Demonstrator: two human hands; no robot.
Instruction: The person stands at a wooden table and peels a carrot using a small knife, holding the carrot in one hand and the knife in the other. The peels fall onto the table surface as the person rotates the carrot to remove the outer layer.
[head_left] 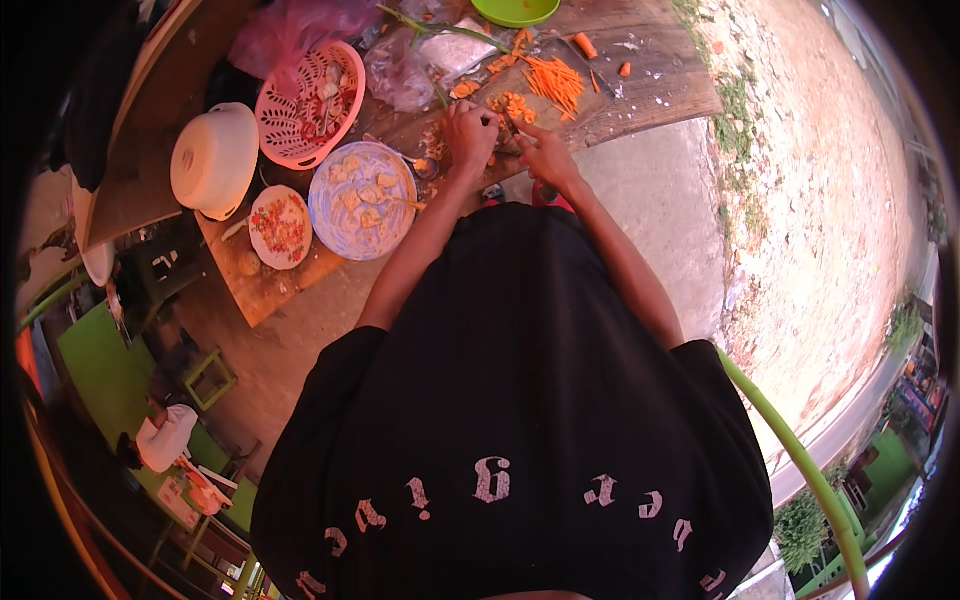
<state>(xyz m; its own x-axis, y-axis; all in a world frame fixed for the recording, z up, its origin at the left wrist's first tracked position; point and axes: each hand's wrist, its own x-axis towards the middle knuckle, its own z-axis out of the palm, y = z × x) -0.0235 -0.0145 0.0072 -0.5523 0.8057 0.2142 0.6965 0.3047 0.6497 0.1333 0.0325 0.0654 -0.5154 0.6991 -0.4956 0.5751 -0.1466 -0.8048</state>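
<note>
Beside sliced carrot point(555, 85), the right hand point(547, 157) wraps fingers round a knife point(511, 125); the left hand point(470, 137) curls, contents unclear.

The short-sleeved black shirt point(540, 360) bears white lettering point(491, 480).

A brown wooden table point(672, 97) carries a round green bowl point(516, 10) at its far edge and orange carrot chunks point(585, 45) toward its right edge. Toward its near left corner stand a small white plate point(255, 233), beside it a round blue-and-white dish point(336, 238), beyond them a pink perforated plastic basket point(272, 112).
</note>
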